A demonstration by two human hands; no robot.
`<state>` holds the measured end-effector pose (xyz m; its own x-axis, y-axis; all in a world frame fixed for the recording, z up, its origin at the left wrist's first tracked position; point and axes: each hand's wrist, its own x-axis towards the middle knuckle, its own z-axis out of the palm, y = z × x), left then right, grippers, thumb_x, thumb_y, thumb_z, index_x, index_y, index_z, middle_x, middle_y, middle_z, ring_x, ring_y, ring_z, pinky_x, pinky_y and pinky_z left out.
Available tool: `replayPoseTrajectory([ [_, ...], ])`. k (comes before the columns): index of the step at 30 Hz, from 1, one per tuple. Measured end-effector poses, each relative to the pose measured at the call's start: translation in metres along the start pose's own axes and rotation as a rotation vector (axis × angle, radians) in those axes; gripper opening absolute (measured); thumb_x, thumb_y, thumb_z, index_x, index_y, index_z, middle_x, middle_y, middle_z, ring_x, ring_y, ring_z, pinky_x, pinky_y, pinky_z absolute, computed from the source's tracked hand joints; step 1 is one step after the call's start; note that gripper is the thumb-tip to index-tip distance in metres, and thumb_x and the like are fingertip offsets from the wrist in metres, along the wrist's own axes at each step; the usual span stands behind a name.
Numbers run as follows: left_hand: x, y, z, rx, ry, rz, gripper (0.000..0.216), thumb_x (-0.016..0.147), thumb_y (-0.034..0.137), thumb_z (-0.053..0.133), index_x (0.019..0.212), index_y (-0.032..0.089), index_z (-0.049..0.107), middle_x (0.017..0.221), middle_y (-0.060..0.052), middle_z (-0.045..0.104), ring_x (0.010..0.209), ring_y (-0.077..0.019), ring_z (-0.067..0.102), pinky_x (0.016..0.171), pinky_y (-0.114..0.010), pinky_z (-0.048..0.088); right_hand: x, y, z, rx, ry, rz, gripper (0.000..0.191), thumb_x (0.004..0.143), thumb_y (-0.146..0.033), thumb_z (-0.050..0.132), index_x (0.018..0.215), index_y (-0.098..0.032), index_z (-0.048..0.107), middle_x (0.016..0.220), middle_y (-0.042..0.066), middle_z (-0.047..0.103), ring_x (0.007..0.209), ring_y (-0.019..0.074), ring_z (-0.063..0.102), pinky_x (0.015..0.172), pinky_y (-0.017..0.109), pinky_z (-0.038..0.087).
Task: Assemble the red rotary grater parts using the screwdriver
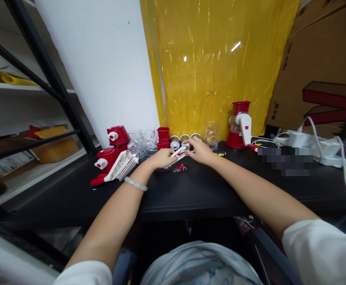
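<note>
Left hand (163,158) pinches the near-left end of a white plastic handle piece (177,155) at mid-desk (175,198); right hand (201,151) has its fingers closed around the far-right end. Small red and white parts (181,168) lie loose just nearer. One rotary grater (239,126) at right looks fully assembled; at left, more white handle pieces (123,166) lie beside red housings (109,158). Work judged part-done, handle piece unfinished. Carton (318,51), far right: dark characters, not surely legible; large red angular mark. Shirt (202,265) lettering mostly lost in folds.
</note>
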<state>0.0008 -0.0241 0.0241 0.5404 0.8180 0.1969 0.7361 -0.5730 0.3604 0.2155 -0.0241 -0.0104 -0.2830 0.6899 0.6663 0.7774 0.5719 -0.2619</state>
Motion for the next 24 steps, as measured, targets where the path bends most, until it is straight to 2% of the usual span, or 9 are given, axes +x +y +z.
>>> replayPoseTrajectory([
  [3, -0.0017, 0.0007, -0.0005, -0.021, -0.023, 0.018, 0.026, 0.083, 0.033, 0.056, 0.094, 0.013, 0.069, 0.078, -0.005, 0.071, 0.069, -0.0184, 0.065, 0.059, -0.024, 0.043, 0.0001, 0.009, 0.0054, 0.037, -0.052, 0.026, 0.042, 0.084, -0.035, 0.065, 0.124, -0.021, 0.06, 0.113, 0.011, 0.059, 0.1, 0.0227, 0.06, 0.087, 0.035, 0.047],
  [7, -0.0038, 0.0002, -0.0002, -0.07, -0.065, 0.045, 0.028, 0.084, 0.038, 0.057, 0.097, 0.015, 0.068, 0.073, -0.003, 0.069, 0.064, -0.0173, 0.064, 0.058, -0.024, 0.044, 0.0007, 0.0131, 0.0109, 0.164, -0.105, -0.027, 0.038, 0.084, -0.03, 0.065, 0.12, -0.018, 0.063, 0.114, 0.011, 0.065, 0.106, 0.0232, 0.061, 0.094, 0.037, 0.045],
  [14, -0.0066, 0.0015, 0.0, -0.143, -0.109, 0.021, 0.03, 0.084, 0.041, 0.059, 0.097, 0.015, 0.065, 0.069, -0.002, 0.068, 0.058, -0.0163, 0.064, 0.055, -0.024, 0.045, 0.0016, 0.0092, 0.0096, 0.23, -0.113, -0.036, 0.029, 0.082, -0.029, 0.067, 0.108, -0.017, 0.066, 0.106, 0.01, 0.068, 0.096, 0.0212, 0.063, 0.087, 0.035, 0.046],
  [24, -0.0065, 0.0037, -0.0015, -0.088, -0.11, 0.062, 0.035, 0.083, 0.045, 0.059, 0.099, 0.014, 0.065, 0.076, -0.004, 0.07, 0.065, -0.0179, 0.065, 0.057, -0.025, 0.045, 0.0005, 0.0058, 0.0087, 0.193, -0.12, -0.039, 0.028, 0.079, -0.036, 0.068, 0.101, -0.018, 0.062, 0.097, 0.006, 0.065, 0.088, 0.0194, 0.06, 0.08, 0.032, 0.044],
])
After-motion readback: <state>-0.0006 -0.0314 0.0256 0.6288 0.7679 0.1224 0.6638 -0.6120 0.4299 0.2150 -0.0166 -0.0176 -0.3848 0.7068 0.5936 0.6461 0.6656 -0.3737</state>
